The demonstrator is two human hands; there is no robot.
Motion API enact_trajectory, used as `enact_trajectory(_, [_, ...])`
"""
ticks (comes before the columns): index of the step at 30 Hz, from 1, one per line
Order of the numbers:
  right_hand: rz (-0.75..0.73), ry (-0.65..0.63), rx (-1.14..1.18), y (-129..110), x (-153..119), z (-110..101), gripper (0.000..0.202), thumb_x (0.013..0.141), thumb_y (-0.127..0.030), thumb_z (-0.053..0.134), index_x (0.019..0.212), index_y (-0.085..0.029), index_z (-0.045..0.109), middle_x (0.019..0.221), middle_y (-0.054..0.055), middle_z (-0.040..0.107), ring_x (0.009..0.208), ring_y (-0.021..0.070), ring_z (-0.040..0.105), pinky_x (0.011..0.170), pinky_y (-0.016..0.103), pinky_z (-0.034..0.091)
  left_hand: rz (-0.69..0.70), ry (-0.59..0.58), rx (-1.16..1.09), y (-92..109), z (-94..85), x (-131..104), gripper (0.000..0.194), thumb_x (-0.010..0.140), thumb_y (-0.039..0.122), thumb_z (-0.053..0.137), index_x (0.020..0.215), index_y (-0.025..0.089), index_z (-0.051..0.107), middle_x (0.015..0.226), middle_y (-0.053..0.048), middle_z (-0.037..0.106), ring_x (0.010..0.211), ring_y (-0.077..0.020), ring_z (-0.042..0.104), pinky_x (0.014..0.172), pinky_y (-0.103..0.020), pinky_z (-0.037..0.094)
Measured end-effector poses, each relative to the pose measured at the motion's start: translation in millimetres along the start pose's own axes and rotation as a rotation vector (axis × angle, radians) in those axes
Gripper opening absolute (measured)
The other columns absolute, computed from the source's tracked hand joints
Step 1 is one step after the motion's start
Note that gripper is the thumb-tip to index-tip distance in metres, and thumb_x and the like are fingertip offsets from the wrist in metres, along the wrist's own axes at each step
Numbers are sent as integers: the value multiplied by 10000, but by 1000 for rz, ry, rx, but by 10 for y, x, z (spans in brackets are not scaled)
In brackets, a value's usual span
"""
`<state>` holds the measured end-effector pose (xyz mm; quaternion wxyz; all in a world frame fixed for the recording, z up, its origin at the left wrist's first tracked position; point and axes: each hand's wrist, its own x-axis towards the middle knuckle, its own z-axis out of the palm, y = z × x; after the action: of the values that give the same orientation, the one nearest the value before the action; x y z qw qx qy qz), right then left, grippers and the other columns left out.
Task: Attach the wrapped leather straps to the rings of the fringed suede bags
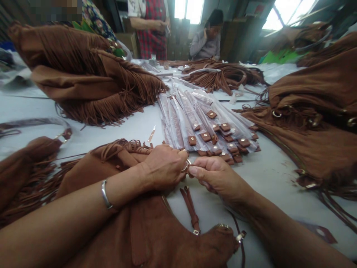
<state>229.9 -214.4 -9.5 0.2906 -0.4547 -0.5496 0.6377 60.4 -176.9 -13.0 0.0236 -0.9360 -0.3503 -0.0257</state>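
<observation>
A brown suede bag (111,230) lies in front of me, its zipped opening curving toward the right. Closed around a metal ring (186,164) at the bag's upper edge is my left hand (167,165), a silver bangle on its wrist. Thumb and fingers of my right hand (214,173) pinch the end of a brown leather strap (191,167) against that ring; most of the strap is hidden under the hand. Below the hands hangs a knotted leather zipper pull (191,208). A metal clasp (241,236) shows at the bag's right tip.
Plastic-wrapped straps with snap tabs (206,123) fan out just beyond my hands. Fringed brown bags (92,78) are piled at the left, and more bags (312,123) at the right. Across the white table (267,175) are a person in a checked apron (152,29) and a seated person (205,42).
</observation>
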Motion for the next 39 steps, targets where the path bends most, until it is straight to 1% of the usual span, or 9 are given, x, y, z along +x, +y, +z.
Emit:
enact_trajectory(4, [-11,75,-4,-9,9,-5,308,726,-426,610,638,-149,505,409,-82,366,338,28,243,344,186,132,29,40,22,-5,28,3,235,820,351,417,770,142,512,702,-92,599,636,-262,595,588,-365,455])
enact_trajectory(10, [68,11,17,1,46,-68,298,659,-401,671,632,-136,537,372,-81,378,321,31,267,333,175,149,133,18,14,25,54,6,205,807,318,416,759,146,516,696,-74,604,622,-243,593,597,-352,449])
enact_trajectory(15, [-27,220,18,16,62,-28,342,676,-436,668,618,-150,488,387,-84,377,331,23,250,333,169,134,-106,64,12,74,59,32,206,810,319,391,740,167,512,674,-71,614,624,-247,598,550,-322,422])
enact_trajectory(17, [-38,231,2,7,56,-19,343,673,-434,672,617,-147,494,389,-82,375,336,23,255,331,166,130,-131,67,-11,80,56,37,235,822,342,379,718,174,506,661,-61,611,621,-238,596,555,-317,418])
enact_trajectory(23, [36,108,84,7,64,-72,360,631,-446,700,632,-138,513,367,-86,380,311,21,256,312,146,158,31,111,3,50,88,20,198,789,318,410,730,158,510,687,-63,605,611,-229,579,601,-347,434])
enact_trajectory(30, [102,-153,27,35,105,-200,354,609,-411,730,595,-138,505,351,-82,395,278,20,252,279,142,137,256,106,-16,80,132,-27,193,764,323,437,759,150,523,715,-54,609,654,-207,580,654,-338,437])
enact_trajectory(34, [47,-49,-35,11,73,-220,327,676,-426,671,639,-142,512,383,-77,405,308,26,270,303,146,155,66,119,-39,138,89,-5,209,739,356,463,774,158,520,741,-53,614,682,-221,586,663,-342,440])
enact_trajectory(37, [-56,63,-164,-23,27,-178,283,746,-388,607,648,-135,525,419,-64,416,354,30,300,343,150,191,-127,39,-58,157,47,35,220,766,366,421,761,173,528,690,-47,612,628,-226,591,568,-310,424])
enact_trajectory(39, [-126,115,-267,-42,-2,-137,250,762,-341,588,638,-130,535,441,-52,431,390,38,341,373,153,234,-154,-20,-59,149,32,55,248,796,359,372,744,177,531,653,-48,606,592,-225,591,514,-288,400])
